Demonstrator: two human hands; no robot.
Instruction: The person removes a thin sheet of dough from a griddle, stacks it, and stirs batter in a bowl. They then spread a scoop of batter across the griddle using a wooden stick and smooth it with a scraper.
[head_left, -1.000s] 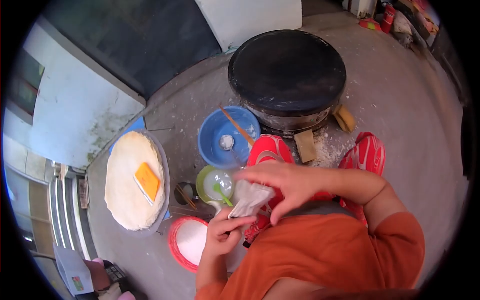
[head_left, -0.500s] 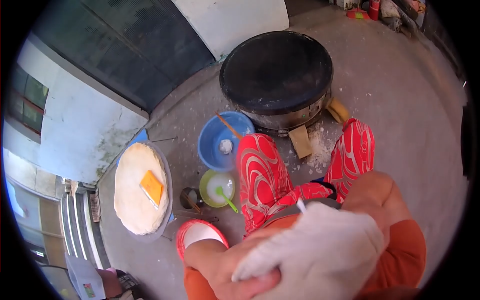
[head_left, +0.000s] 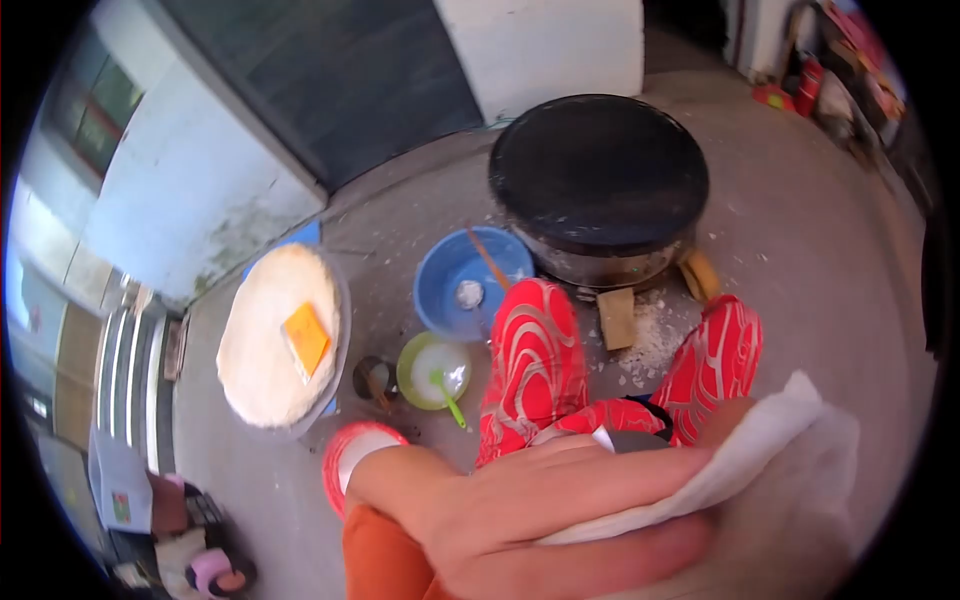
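Low in the head view, my left hand (head_left: 560, 510) has its fingers closed around a white cloth (head_left: 780, 480), which is close to the camera and spreads to the right. Only a small patch of skin, apparently my right hand or forearm (head_left: 728, 418), shows behind the cloth. Its fingers are hidden. Beyond my red patterned trouser legs stands a round black griddle (head_left: 600, 170) with a metal body. A tan block (head_left: 617, 318) leans at its base, with pale crumbs (head_left: 655, 340) on the floor beside it.
A stack of thin round flatbreads (head_left: 265, 350), topped by a yellow-orange scraper (head_left: 308, 338), is at left. A blue basin (head_left: 435, 290) holds a wooden stick and a white lump. Near it are a green bowl (head_left: 415, 375) of white liquid with a green spoon, and a dark cup (head_left: 372, 375).
The cloth and my left hand have moved right and nearer the camera. My right forearm, seen before, is now mostly covered. The view has shifted, so the griddle sits lower and further right.
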